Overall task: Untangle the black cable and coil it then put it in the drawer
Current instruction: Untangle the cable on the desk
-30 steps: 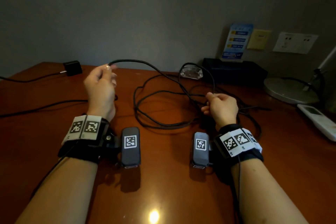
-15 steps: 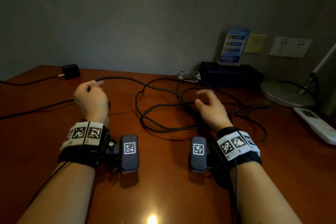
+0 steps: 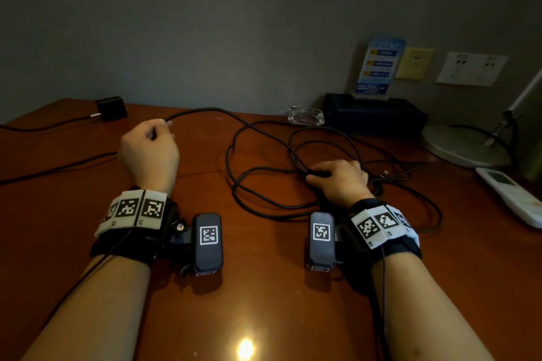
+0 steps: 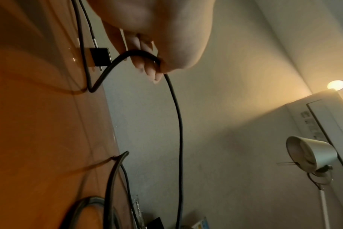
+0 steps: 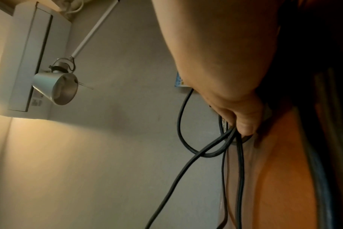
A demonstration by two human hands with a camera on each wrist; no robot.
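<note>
The black cable (image 3: 205,109) lies in tangled loops on the brown desk (image 3: 264,287). My left hand (image 3: 158,132), at the left and lifted off the desk, pinches one strand that arcs right into the tangle. The left wrist view shows that cable (image 4: 178,117) passing between the curled fingers (image 4: 147,68) and hanging down. My right hand (image 3: 322,174) rests on the right side of the tangle, fingers curled round crossing strands. In the right wrist view my fingertips (image 5: 245,125) pinch several cable (image 5: 239,178) strands. No drawer is in view.
A black adapter (image 3: 111,108) with a thin lead sits at the back left, and another dark lead (image 3: 58,168) crosses the left side. At the back right are a glass ashtray (image 3: 306,116), a black box (image 3: 372,114), a lamp base (image 3: 460,143) and a white remote (image 3: 510,196).
My right hand let go of the raised cable, opened, then came down and closed on strands in the tangle. My left hand dipped and rose again, still holding its strand.
</note>
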